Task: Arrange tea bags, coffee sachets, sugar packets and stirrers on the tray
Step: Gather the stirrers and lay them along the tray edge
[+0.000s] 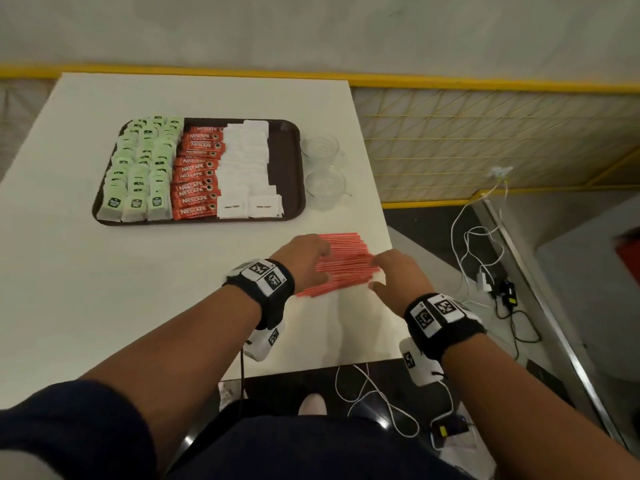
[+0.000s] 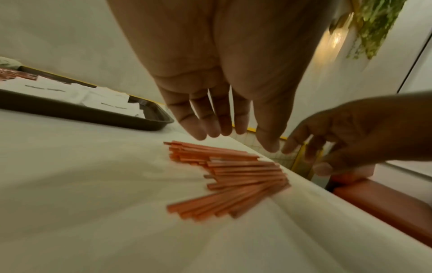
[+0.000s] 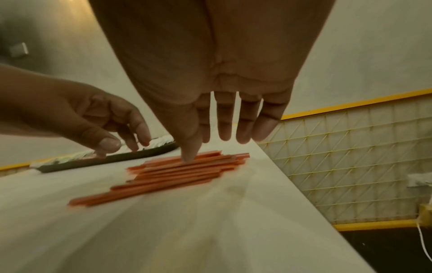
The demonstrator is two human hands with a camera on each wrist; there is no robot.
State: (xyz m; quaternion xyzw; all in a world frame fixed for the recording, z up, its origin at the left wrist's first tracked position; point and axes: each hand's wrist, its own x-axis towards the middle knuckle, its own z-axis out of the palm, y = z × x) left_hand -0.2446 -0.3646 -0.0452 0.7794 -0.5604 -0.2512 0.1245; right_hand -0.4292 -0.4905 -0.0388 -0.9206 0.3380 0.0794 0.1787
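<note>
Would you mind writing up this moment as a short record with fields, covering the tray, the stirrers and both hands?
tray: brown, on the white table
tea bags: green, left part of tray
coffee sachets: red, middle rows
sugar packets: white, right of the sachets
free tray space: bare strip at its right side
stirrers: red, loose pile on the table, off the tray
left hand: fingers extended, over the pile's left end
right hand: fingers extended, thumb on the pile
glass cups: two, right of the tray

Head overhead; wrists low, close
</note>
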